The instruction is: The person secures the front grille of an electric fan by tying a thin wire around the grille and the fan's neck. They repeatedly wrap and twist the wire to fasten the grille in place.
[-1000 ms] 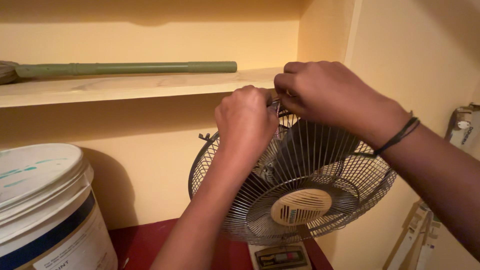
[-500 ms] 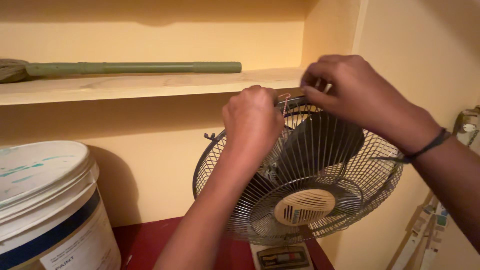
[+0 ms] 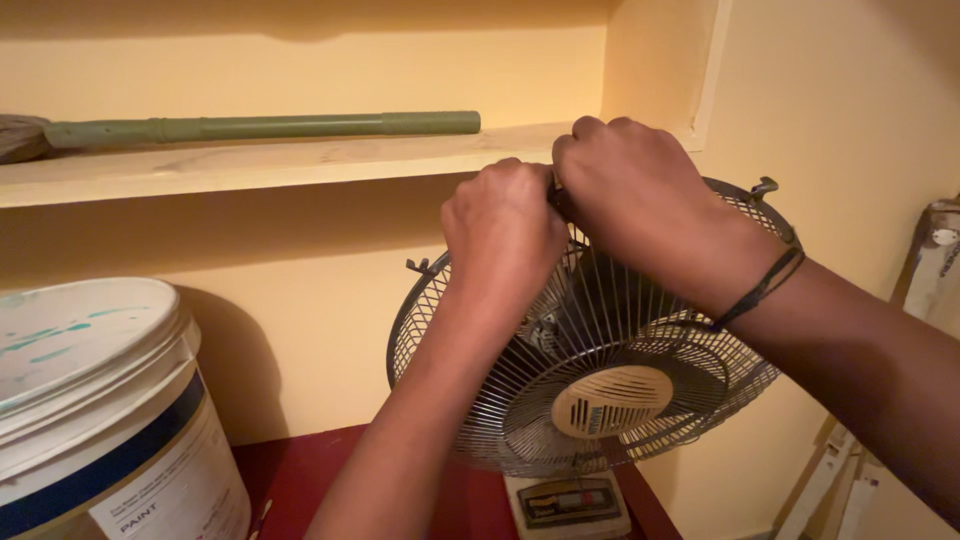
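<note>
Both hands, left hand and right hand, clenched on fan grille top; white paint bucket, blue-banded, at left

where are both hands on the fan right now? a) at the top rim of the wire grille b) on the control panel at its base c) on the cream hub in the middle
a: the left hand and right hand meet, closed, at the top rim of the fan grille.
</note>
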